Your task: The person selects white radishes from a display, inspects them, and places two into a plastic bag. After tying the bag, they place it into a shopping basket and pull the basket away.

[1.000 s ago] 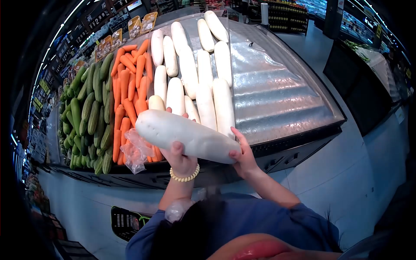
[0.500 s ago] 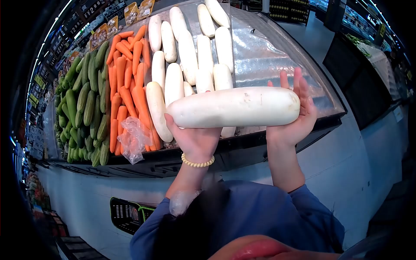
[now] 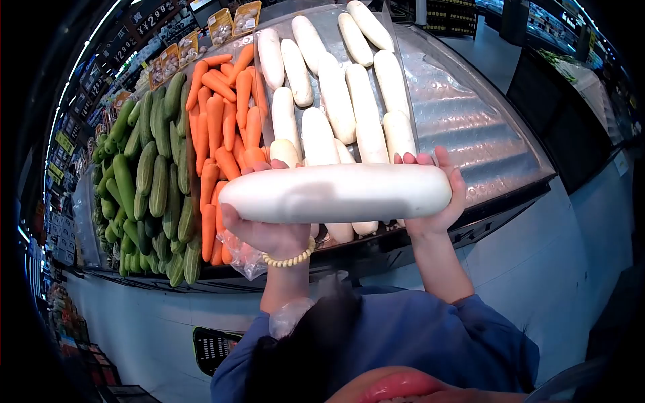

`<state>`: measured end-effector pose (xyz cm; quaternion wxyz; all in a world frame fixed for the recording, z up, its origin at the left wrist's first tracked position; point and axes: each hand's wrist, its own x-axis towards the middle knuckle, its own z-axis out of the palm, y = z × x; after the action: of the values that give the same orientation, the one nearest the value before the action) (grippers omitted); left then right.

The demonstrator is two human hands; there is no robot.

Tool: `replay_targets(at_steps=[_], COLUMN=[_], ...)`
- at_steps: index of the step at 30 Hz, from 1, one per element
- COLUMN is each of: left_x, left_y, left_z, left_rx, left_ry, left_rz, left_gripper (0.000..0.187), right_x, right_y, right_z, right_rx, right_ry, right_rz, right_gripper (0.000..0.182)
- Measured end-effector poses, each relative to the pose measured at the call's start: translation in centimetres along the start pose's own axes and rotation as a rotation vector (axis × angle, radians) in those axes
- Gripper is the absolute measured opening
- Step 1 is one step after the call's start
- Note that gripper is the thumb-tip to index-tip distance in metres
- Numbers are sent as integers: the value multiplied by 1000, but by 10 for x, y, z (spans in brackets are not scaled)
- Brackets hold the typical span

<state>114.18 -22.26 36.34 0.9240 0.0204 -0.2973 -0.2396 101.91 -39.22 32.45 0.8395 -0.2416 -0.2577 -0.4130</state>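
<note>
A large white radish (image 3: pixel 336 193) lies sideways across both palms, above the produce stand. My left hand (image 3: pixel 269 232), with a beaded bracelet (image 3: pixel 289 258) at the wrist, supports its left end, fingertips showing over the far side. Around the right end, my right hand (image 3: pixel 440 201) has its fingers curled. Behind the held radish are several more white radishes (image 3: pixel 332 97) in a clear-sided section. A crumpled plastic bag (image 3: pixel 247 258) rests at the stand's front edge, beside the left wrist.
Carrots (image 3: pixel 213 121) and green cucumbers (image 3: pixel 158 185) are piled on the left of the stand. Packaged trays (image 3: pixel 220 27) stand at the back. A bare metal surface (image 3: pixel 463 114) is on the right. Below, a dark basket (image 3: pixel 211 349) is on the floor.
Both hands and the radish have moved lower and to the left in view. My right hand's fingers, spread before, now curl around the radish's end. The view of the stand has shifted right.
</note>
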Motion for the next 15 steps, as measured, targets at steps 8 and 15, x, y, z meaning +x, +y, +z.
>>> replay_targets(at_steps=[8,15], left_x=[28,42], left_y=[22,13], left_z=[-30,-23], left_rx=[-11,123], left_ry=[484,-381], left_rz=[-332,-142], left_gripper=[65,74], right_x=[7,34], right_y=[33,-3], right_z=[40,31], right_rx=[-977,-385], right_ry=[35,646], right_rz=[-449,-171], right_gripper=[45,34])
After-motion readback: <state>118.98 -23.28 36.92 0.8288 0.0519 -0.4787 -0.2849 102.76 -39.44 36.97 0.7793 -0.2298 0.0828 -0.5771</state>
